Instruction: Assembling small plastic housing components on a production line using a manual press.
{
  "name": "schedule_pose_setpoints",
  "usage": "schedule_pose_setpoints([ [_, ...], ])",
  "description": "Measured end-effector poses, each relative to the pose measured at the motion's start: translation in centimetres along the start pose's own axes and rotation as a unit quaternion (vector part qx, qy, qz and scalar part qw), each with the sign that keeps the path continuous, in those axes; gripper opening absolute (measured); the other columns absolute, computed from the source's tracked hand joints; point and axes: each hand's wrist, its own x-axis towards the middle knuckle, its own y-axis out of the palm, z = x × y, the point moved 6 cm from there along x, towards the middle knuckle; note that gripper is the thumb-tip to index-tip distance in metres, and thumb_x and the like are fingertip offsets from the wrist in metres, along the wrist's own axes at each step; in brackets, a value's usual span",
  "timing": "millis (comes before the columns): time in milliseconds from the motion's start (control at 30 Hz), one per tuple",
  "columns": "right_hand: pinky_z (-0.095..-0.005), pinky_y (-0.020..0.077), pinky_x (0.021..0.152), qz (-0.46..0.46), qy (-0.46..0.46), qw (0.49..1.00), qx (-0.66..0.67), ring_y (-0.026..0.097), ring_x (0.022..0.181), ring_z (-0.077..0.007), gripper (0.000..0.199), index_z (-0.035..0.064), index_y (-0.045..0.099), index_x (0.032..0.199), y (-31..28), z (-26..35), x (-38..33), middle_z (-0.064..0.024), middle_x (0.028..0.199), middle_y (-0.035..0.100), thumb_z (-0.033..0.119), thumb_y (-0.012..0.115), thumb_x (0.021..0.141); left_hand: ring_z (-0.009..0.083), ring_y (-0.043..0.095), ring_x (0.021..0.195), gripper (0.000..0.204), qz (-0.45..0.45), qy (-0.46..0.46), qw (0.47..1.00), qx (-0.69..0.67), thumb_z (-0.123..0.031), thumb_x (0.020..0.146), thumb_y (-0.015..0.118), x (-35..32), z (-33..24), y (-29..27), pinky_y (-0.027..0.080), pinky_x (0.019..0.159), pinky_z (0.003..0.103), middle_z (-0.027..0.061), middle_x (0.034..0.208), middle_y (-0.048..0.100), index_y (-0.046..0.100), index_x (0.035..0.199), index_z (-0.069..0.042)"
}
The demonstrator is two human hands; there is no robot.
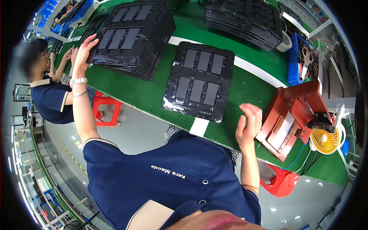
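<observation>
My left hand (83,50) reaches out to the left side of a tall stack of black plastic trays (132,36), its fingers spread against the stack's edge. A single black tray (199,80) with two rows of three dark flat panels lies on the green table (153,92) right in front of me. My right hand (249,124) hovers at the table's near edge, fingers loosely curled and holding nothing, between that tray and a red-brown jig (289,117).
Another stack of black trays (245,19) stands at the back. A small yellow fan (325,140) and a blue bin (295,61) with tools sit at the right. Red stools (105,109) (281,182) stand below the table. A seated person (50,92) works at the left.
</observation>
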Motion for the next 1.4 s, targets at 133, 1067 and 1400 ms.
schedule_pose_setpoints([
  [133,-0.0414,0.0542,0.077,0.059,-0.062,0.996,-0.01,0.065,0.091,-0.0319,0.026,0.0012,0.067,0.107,-0.2,1.4,2.6,-0.0132,0.103,0.068,0.001,0.067,0.082,0.0144,0.068,0.108,0.044,-0.021,0.093,0.945,0.314,-0.018,0.095,0.072,2.5,1.1,-0.9,0.051,0.095,0.027,0.0076,0.121,0.071,0.065,0.134,0.0],
  [1067,-0.04,0.0598,0.071,0.357,-0.204,0.886,-0.214,0.072,0.084,-0.0291,0.022,-0.0009,0.061,0.09,16.2,-7.2,10.6,-0.0165,0.089,0.071,0.015,0.071,0.08,0.0356,0.054,0.129,0.063,0.352,0.425,0.594,0.585,-0.029,0.083,0.079,-9.3,0.8,33.2,0.051,0.102,0.043,0.018,0.14,0.057,0.057,0.134,0.001],
  [1400,-0.032,0.0586,0.074,0.277,-0.301,0.879,-0.245,0.071,0.081,-0.0229,0.015,0.0003,0.066,0.085,20.7,-4.1,9.0,-0.0125,0.086,0.071,0.013,0.068,0.077,0.0376,0.07,0.092,0.083,0.381,0.399,0.528,0.646,-0.051,0.067,0.087,-6.7,3.8,36.2,0.058,0.076,0.044,0.0208,0.11,0.061,0.052,0.12,0.003],
])
